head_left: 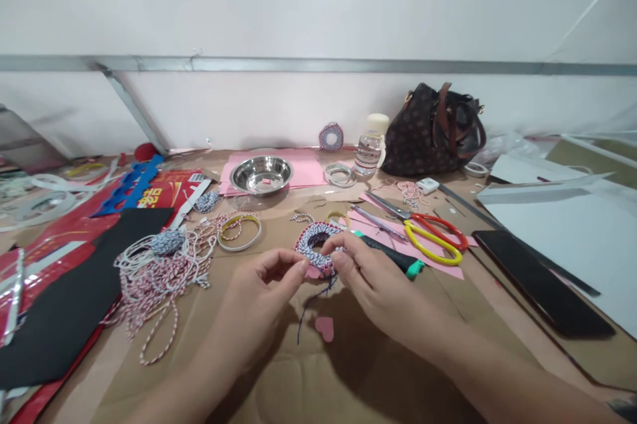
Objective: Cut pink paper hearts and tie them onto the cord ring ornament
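Observation:
Between my hands is a ring wound with blue-and-white cord and edged in red. My right hand grips its right side, thumb and forefinger closed on the cord. At the lower left of the ring, the thumb and forefinger of my left hand pinch together by a small pink piece, which is partly hidden by the fingertips. A dark blue cord end hangs below the ring. Under it, a pink paper heart lies on the brown cardboard.
Left are tangled cords, a tape ring and black sheet. Behind stand a steel bowl, a bottle, a similar wound ring and a handbag. Right lie scissors and a phone.

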Available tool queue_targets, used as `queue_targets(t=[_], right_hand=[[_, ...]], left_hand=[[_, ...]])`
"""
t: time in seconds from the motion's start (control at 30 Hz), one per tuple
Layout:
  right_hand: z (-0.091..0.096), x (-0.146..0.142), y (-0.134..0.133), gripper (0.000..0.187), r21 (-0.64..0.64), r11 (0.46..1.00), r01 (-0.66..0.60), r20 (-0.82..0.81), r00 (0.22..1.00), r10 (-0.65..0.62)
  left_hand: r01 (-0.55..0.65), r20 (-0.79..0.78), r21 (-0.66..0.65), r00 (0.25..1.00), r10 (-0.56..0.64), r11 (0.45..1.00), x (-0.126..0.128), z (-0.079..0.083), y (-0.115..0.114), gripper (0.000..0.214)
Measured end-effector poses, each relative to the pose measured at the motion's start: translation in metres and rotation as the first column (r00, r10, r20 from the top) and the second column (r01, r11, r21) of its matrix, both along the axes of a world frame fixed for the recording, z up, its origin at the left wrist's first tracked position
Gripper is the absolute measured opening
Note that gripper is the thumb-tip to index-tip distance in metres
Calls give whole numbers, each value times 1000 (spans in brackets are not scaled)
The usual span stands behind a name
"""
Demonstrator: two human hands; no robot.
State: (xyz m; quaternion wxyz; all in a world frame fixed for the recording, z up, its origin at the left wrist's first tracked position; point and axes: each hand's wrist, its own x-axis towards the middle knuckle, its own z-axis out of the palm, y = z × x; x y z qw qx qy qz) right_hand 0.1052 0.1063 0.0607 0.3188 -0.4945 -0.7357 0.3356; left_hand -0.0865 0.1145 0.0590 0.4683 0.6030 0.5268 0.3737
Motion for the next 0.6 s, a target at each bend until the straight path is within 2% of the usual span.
queue_targets(t=[0.1, 0.17, 0.3, 0.37, 0.6], right_hand=[[-3, 1, 4, 15, -40, 996, 81, -47, 995, -82], [-2, 3, 3, 18, -45, 997, 65, -35, 997, -66], [-2, 4, -1, 32, 46, 999, -28, 81, 996, 24], [-5, 4, -1, 34, 99, 994, -49, 90, 995, 40], [-9, 0, -3, 27, 144, 988, 50, 11, 999, -52]], left_hand=[[-1, -4, -1, 1000, 1, 1000, 1, 1, 0, 22], [2, -8, 4, 1000, -2, 1000, 2, 0, 0, 23], [1, 14, 27, 1000, -1, 1000, 2, -1, 1, 21], [7, 32, 49, 999, -9, 999, 2, -1, 2, 20], [30, 88, 88, 995, -38, 996, 1, -2, 1, 18]])
